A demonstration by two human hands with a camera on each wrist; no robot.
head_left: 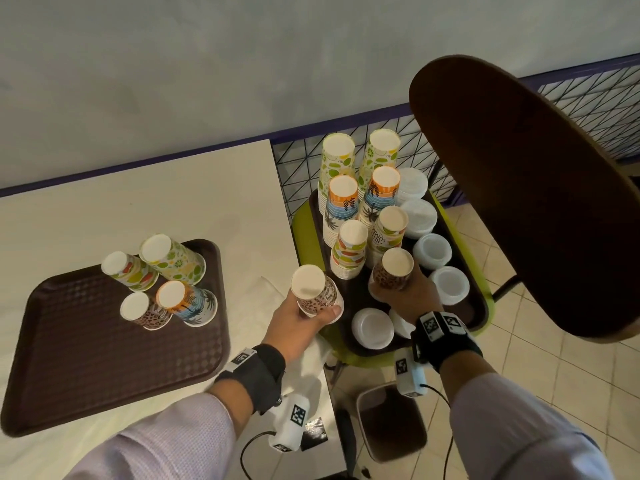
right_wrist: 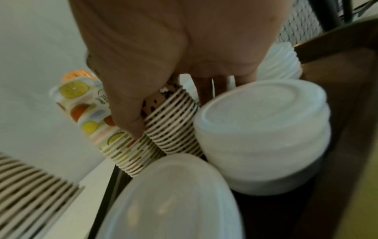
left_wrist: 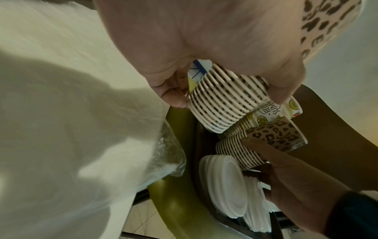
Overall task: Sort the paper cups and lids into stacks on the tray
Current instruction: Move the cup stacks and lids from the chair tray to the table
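Observation:
My left hand (head_left: 304,318) grips a stack of upside-down leopard-print cups (head_left: 313,291), lifted between the white table and the chair tray; the stack's ribbed rims (left_wrist: 223,103) show under my fingers (left_wrist: 174,97). My right hand (head_left: 405,296) holds a second leopard-print stack (head_left: 394,270) standing on the dark chair tray (head_left: 479,306); my fingers (right_wrist: 128,116) wrap its rims (right_wrist: 174,127). On the brown table tray (head_left: 86,341) stand short stacks: fruit-print (head_left: 130,270), lime-print (head_left: 173,256), leopard (head_left: 145,311), palm-print (head_left: 187,303).
Tall cup stacks (head_left: 360,202) crowd the chair tray's back, with white lid piles (head_left: 372,327) along its right and front. A dark wooden chair back (head_left: 519,188) overhangs on the right. A green seat (head_left: 304,230) holds the tray. Crinkled clear plastic (left_wrist: 169,155) lies at the table's edge.

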